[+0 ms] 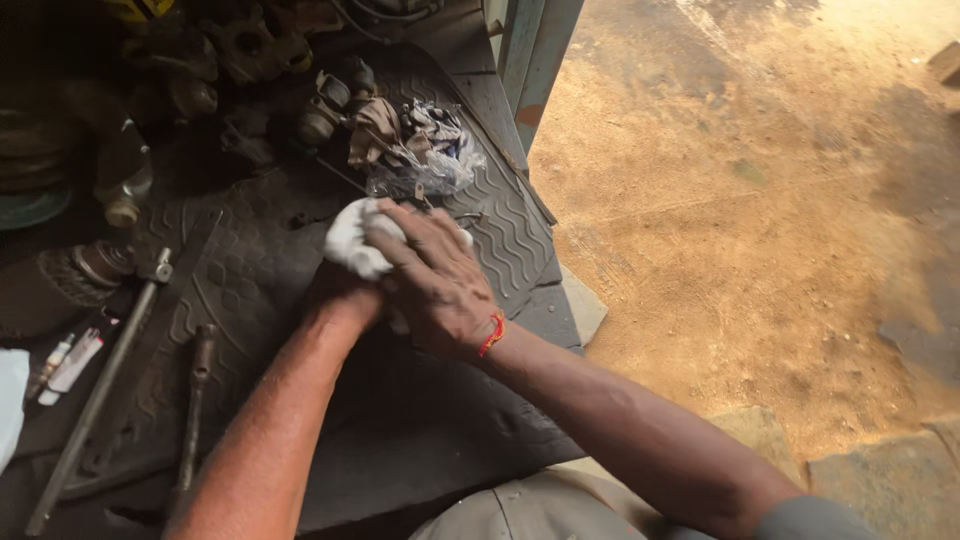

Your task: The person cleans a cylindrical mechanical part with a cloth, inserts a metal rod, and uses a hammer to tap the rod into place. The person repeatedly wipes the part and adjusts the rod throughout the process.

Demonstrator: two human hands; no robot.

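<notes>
Pressing down over the white cloth (352, 243), the right hand (435, 280) spreads its fingers flat across it, seemingly to wipe the left hand (340, 295), mostly hidden beneath. Just behind the cloth lies a crumpled plastic bag (432, 155); left of it, a long metal rod (100, 390).

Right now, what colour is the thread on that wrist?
Red-orange thread on the right hand, seen from the head camera.

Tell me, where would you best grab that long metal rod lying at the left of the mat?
Probably around the bare middle of the long metal rod, coming from above. It lies flat and slanted on the rubber mat, its shaft clear, while its top end carries a bulkier fitting.
</notes>
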